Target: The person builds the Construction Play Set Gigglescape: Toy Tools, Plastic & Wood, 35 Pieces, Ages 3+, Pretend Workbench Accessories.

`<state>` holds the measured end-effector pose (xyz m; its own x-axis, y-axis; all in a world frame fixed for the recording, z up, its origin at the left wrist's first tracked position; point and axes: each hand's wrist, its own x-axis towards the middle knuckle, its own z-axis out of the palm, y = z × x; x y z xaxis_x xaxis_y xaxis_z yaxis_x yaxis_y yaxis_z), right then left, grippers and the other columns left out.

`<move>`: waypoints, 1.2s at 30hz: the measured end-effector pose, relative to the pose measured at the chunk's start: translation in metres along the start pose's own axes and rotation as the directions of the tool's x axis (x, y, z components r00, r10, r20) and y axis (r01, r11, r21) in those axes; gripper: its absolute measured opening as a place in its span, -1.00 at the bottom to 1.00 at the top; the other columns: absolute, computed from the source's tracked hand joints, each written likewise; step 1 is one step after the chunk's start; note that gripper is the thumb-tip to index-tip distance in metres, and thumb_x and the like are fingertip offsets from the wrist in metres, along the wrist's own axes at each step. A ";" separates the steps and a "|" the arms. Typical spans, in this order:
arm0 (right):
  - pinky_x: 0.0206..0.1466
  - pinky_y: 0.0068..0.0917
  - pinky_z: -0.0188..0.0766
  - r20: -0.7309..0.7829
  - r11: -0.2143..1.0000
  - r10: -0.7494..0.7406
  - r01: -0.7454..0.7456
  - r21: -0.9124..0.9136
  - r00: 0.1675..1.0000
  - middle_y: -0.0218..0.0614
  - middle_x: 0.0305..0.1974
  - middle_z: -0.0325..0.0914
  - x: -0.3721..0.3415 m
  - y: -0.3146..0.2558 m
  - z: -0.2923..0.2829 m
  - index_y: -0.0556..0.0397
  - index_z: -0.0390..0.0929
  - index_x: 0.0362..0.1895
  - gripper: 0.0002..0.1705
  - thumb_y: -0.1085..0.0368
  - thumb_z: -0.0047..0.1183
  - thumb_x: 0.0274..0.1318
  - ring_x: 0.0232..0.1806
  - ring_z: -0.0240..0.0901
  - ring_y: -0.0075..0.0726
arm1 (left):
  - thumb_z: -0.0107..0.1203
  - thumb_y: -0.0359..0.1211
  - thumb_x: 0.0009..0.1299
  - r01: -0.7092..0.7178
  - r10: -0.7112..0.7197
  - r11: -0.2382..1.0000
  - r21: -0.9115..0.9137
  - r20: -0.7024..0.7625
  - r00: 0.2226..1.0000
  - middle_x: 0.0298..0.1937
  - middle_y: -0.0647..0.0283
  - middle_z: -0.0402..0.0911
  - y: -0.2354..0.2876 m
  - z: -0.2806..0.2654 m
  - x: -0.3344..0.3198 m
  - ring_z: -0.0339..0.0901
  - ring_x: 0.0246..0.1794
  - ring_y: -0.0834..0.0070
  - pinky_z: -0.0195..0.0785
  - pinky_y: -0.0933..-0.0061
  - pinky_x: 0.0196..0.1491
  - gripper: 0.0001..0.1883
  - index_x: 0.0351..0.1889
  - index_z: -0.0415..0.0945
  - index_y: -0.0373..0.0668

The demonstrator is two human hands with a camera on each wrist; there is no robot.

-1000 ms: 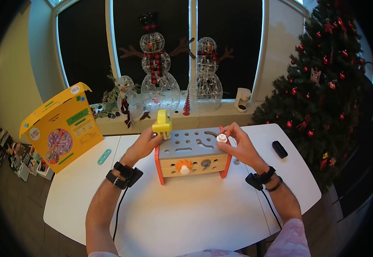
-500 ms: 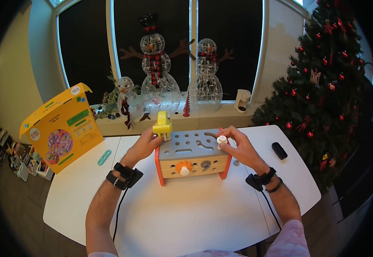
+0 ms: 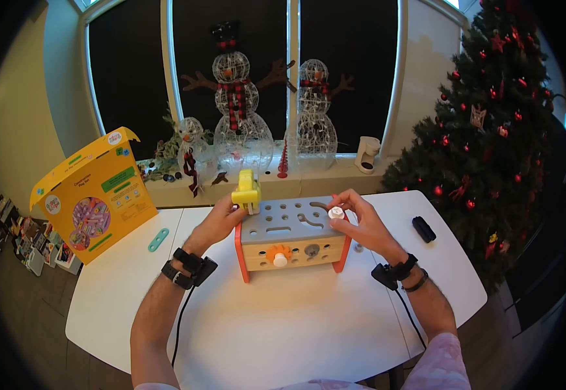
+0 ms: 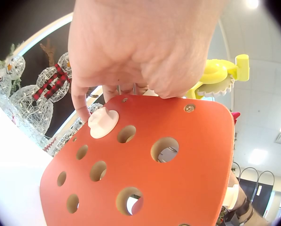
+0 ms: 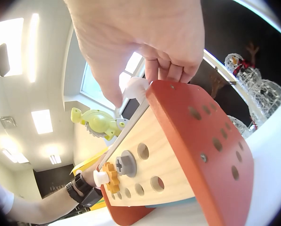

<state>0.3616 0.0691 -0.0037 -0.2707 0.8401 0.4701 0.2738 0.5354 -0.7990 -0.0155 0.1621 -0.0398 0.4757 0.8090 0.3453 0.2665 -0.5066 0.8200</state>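
Observation:
A toy workbench [image 3: 254,253] with a grey slotted top, wooden front and orange-red sides stands on the table. My left hand [image 3: 217,221] grips its top left edge; in the left wrist view, fingers reach over the side panel [image 4: 168,183] beside a white plastic fastener [image 4: 102,123]. Just by that hand, a yellow toy circular saw [image 3: 248,188] stands on the bench top. At the top right corner my right hand [image 3: 366,224] pinches a white toy bolt [image 3: 336,213] between thumb and fingers. The front carries an orange gear [image 5: 113,178] and a grey screw [image 5: 126,164].
Left on the white table [image 3: 283,325] lies a teal strip with holes [image 3: 158,240], near a yellow box [image 3: 94,195]. A black object [image 3: 424,229] lies at the right. Cables run from both wrist cameras. Behind are wire snowmen [image 3: 241,133] and a Christmas tree [image 3: 478,136].
The white bolt shifts and tilts slightly between my right fingers and thumb. My left hand, the saw and the workbench stay nearly still.

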 end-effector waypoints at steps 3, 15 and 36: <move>0.32 -0.39 0.45 0.025 0.997 -0.026 0.028 -0.066 0.999 -0.32 -0.03 0.69 0.001 0.010 -0.005 0.10 0.59 -0.01 -0.69 0.29 0.42 0.31 0.09 0.58 -0.47 | 0.07 -0.40 0.68 0.006 -0.006 1.000 0.005 0.005 1.000 0.33 0.18 0.63 0.004 0.000 -0.001 0.55 0.36 0.43 0.44 0.22 0.46 -0.58 0.47 0.48 -0.23; 0.26 -0.41 0.45 0.010 1.000 -0.031 0.031 -0.005 0.999 -0.37 -0.10 0.66 -0.001 0.014 -0.004 0.10 0.58 -0.11 -0.70 0.27 0.47 0.28 0.02 0.55 -0.49 | 0.07 -0.38 0.70 0.002 -0.002 1.000 -0.013 0.010 1.000 0.36 0.18 0.61 0.008 0.001 -0.002 0.53 0.40 0.43 0.42 0.22 0.48 -0.55 0.51 0.44 -0.22; 0.16 -0.47 0.44 -0.002 0.998 -0.042 0.042 -0.043 0.999 -0.45 -0.18 0.58 -0.002 0.015 -0.002 0.12 0.60 -0.05 -0.76 0.32 0.37 0.32 -0.06 0.47 -0.56 | 0.05 -0.41 0.68 0.001 -0.001 1.000 -0.010 -0.007 1.000 0.30 0.18 0.65 0.003 0.002 -0.001 0.56 0.32 0.44 0.45 0.26 0.42 -0.59 0.45 0.48 -0.24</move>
<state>0.3684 0.0753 -0.0159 -0.2804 0.8171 0.5037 0.3017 0.5732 -0.7618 -0.0139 0.1597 -0.0387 0.4691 0.8119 0.3474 0.2588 -0.5025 0.8249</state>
